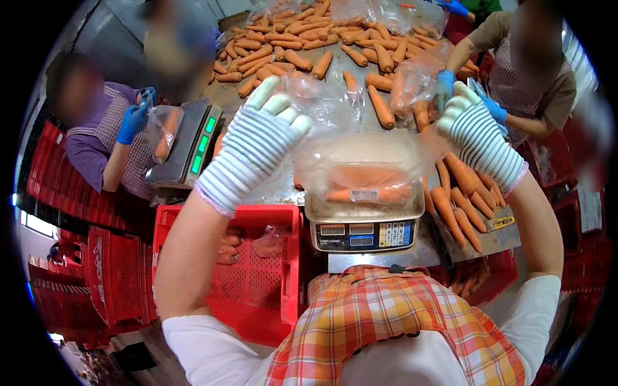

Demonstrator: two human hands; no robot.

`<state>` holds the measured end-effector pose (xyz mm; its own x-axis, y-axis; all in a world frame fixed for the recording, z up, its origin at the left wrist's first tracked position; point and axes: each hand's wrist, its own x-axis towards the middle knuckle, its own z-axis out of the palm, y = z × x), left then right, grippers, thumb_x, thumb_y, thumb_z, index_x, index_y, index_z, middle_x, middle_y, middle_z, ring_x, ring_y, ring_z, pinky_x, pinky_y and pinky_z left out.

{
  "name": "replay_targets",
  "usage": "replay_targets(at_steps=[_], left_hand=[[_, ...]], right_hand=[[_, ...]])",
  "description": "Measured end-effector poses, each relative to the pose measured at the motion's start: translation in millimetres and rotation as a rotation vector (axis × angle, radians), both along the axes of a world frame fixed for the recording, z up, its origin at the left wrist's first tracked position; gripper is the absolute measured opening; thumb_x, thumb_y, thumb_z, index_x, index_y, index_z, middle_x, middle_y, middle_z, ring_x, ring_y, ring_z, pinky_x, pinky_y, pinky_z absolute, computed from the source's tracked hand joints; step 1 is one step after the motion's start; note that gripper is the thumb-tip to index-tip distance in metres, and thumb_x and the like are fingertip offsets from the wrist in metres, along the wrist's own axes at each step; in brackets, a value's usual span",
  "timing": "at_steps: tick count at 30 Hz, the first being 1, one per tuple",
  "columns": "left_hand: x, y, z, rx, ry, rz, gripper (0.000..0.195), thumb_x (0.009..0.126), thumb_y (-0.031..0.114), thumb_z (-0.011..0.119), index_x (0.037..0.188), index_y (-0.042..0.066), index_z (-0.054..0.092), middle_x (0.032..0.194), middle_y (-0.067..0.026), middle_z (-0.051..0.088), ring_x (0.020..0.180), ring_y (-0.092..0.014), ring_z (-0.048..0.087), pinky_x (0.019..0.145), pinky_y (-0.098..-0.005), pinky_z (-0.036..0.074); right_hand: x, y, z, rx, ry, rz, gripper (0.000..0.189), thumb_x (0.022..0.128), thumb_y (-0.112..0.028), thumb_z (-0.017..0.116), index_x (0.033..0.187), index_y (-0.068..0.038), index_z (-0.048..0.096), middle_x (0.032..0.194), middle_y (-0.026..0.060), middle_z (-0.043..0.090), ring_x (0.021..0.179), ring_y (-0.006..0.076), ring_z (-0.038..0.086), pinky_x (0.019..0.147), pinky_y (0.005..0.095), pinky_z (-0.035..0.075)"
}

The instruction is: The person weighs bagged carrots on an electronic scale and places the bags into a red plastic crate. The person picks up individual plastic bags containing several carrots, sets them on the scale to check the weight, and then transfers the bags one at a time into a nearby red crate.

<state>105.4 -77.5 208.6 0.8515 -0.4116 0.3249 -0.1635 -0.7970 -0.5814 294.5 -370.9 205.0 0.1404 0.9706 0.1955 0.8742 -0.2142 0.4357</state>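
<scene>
Above a digital weighing scale [364,236] are my two hands in striped knit gloves. My left hand [260,135], its fingers partly bent, is up to the left, beside loose clear plastic bags [318,99]. Up to the right, my right hand [475,130] has its fingers curled, close to blurred clear plastic. Whether either hand grips any plastic cannot be told. A clear plastic bag of carrots [369,186] with a printed label lies over the scale's pan, its upper part blurred. Loose carrots [456,212] lie right of the scale.
Many carrots [299,36] cover the metal table's far part. Left stand a red plastic crate [292,270] holding bagged carrots and another scale [181,140]. A co-worker's blue-gloved hand [133,120] holds a carrot bag [166,132]; another's gloved hand [444,89] is near my right hand.
</scene>
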Motion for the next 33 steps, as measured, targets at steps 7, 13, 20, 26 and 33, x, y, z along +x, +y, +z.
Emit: replay_targets(at_steps=[7,13,20,26,33], left_hand=[[61,-41,-26,-1.220,0.019,-0.019,0.042,0.071,0.028,0.072,0.107,0.009,0.060,0.091,-0.0097,0.063,0.084,-0.023,0.059,0.080,-0.0320,0.046],[74,-85,-39,-1.967,0.660,-0.250,0.084,0.074,0.013,0.072,0.138,-0.004,0.021,0.104,-0.0093,0.055,0.097,-0.015,0.053,0.084,-0.0260,0.043],[76,-79,-75,-1.661,0.387,-0.103,0.038,0.081,0.018,0.062,0.116,0.005,0.055,0.072,-0.0061,0.058,0.066,-0.016,0.056,0.063,-0.0294,0.049],[88,-15,-164,-2.937,0.394,0.036,0.055,0.079,0.004,0.054,0.132,0.008,0.040,0.092,-0.0064,0.061,0.065,-0.009,0.054,0.059,-0.0247,0.050],[59,-103,-78,-2.301,0.852,-0.320,0.071,0.076,0.006,0.061,0.138,0.005,0.028,0.098,-0.0056,0.058,0.075,-0.009,0.053,0.072,-0.0197,0.044]], right_hand=[[14,3,-55,0.695,1.271,-0.229,0.020,0.082,-0.020,0.063,0.076,0.000,0.061,0.066,0.0012,0.061,0.056,0.0135,0.056,0.054,0.0271,0.043],[-47,69,-87,0.859,0.885,0.083,0.039,0.080,-0.009,0.060,0.117,0.003,0.053,0.104,0.0085,0.061,0.092,0.0166,0.058,0.080,0.0273,0.047],[-31,49,-122,1.072,1.259,-0.081,0.013,0.075,0.004,0.053,0.086,0.001,0.061,0.082,0.0054,0.062,0.075,0.0143,0.059,0.067,0.0270,0.048],[-78,47,-129,0.601,0.966,0.628,0.005,0.068,-0.005,0.059,0.072,-0.005,0.056,0.074,0.0080,0.059,0.072,0.0238,0.060,0.072,0.0375,0.049],[-67,61,-116,1.235,1.884,-0.031,0.039,0.076,-0.011,0.059,0.112,0.003,0.051,0.101,0.0088,0.059,0.073,0.0127,0.058,0.065,0.0258,0.050]])
